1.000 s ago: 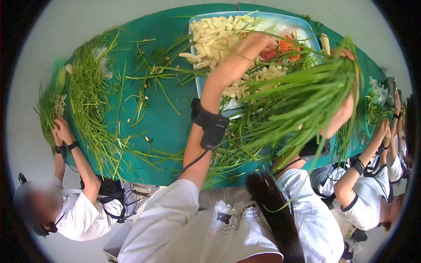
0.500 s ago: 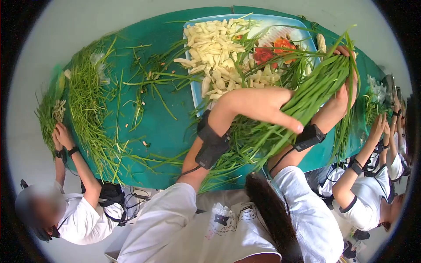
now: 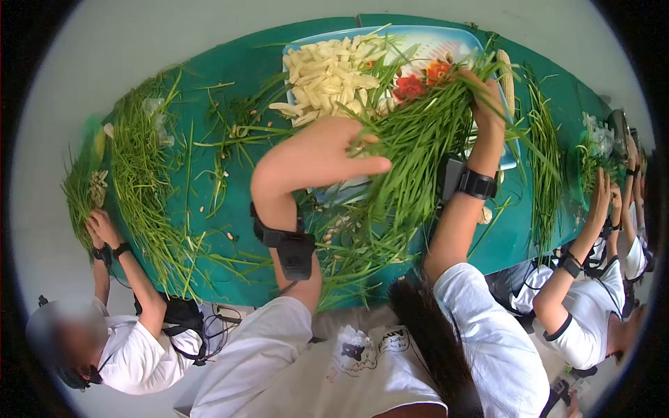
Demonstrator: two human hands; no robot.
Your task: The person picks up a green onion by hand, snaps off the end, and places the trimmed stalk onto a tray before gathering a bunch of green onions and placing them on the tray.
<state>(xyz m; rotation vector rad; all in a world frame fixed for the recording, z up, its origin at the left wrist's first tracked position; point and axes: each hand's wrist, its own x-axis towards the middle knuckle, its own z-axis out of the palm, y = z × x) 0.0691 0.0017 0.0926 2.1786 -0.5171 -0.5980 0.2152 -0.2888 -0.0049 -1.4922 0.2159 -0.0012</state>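
Observation:
A thick bunch of long green stalks (image 3: 418, 150) hangs from my right hand (image 3: 486, 97), whose fingers are wrapped round its upper end over the tray's right part. My left hand (image 3: 324, 155) is at the bunch's left side, back of the hand up, thumb and fingers apart and partly among the leaves. Behind it, pale peeled pieces (image 3: 331, 73) are heaped on a light blue tray (image 3: 418, 32) with red and orange flowers printed on it. Loose stalks (image 3: 355, 258) lie on the green table below the bunch.
A long pile of green stalks (image 3: 139, 160) covers the table's left side. More stalks (image 3: 543, 160) and a corn cob (image 3: 505, 83) lie at the right. Co-workers' hands (image 3: 101, 226) are at the far left, others (image 3: 605, 195) at the far right. Scraps dot the green table (image 3: 244, 188).
My right hand has moved left with the bunch, which now hangs more steeply. My left hand has also shifted left. The stalks at the right and the corn cob are less covered.

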